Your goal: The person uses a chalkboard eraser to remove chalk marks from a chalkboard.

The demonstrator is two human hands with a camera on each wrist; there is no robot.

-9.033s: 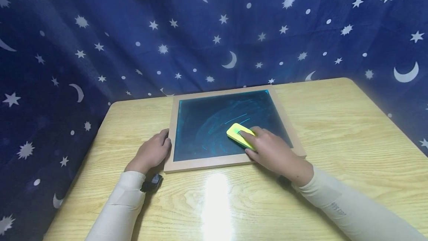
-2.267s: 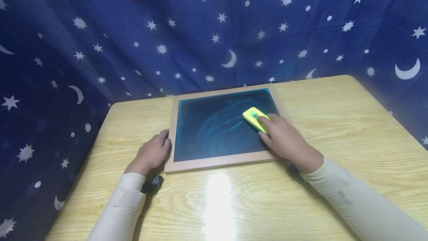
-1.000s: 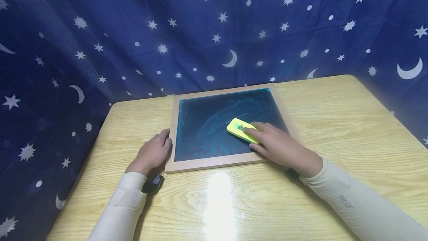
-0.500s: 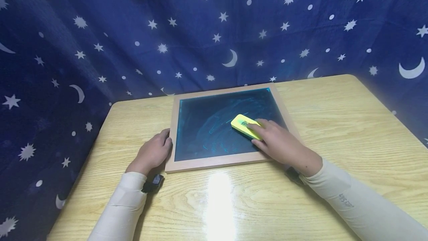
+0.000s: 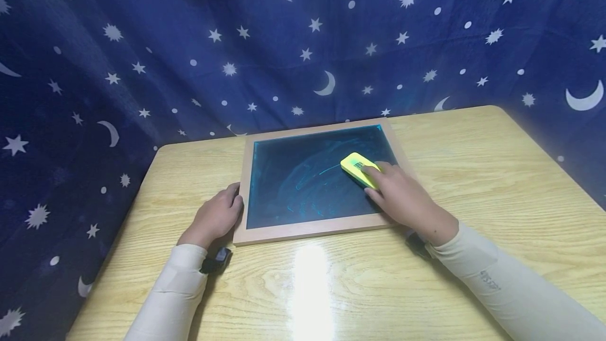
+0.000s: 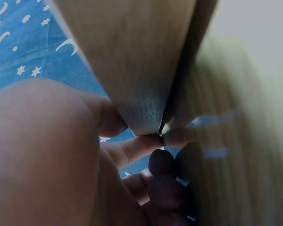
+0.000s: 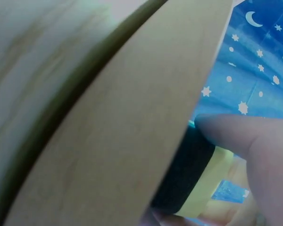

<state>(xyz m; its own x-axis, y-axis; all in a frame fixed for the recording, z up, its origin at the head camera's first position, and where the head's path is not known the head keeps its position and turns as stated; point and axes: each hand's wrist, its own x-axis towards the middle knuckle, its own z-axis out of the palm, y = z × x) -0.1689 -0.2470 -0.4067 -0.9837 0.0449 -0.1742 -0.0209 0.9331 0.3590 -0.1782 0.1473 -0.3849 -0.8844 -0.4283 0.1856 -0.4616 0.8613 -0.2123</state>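
Note:
A wood-framed chalkboard (image 5: pixel 276 172) lies on the table, with thin blue strokes and smudges across its dark surface. My right hand (image 5: pixel 402 196) grips a yellow board eraser (image 5: pixel 354 162) from its near right end, over the right half of the board. In the right wrist view, the dark felt (image 7: pixel 186 172) of the eraser is down behind the wooden frame (image 7: pixel 118 108), thumb against its side. My left hand (image 5: pixel 216 216) holds the board's left edge. The left wrist view has thumb and fingers at the wooden rim (image 6: pixel 132 56), the other fingers curled beneath.
The light wood table (image 5: pixel 473 183) extends around the board, with a bright glare patch (image 5: pixel 310 288) at the front. A dark blue curtain (image 5: pixel 265 46) with moons and stars hangs behind and to the left. Each wrist carries a dark camera strap (image 5: pixel 216 261).
The right hand has slid the eraser back and forth; since half a second ago it moved up and right. One of the two long blue strokes is gone. The left hand stays put.

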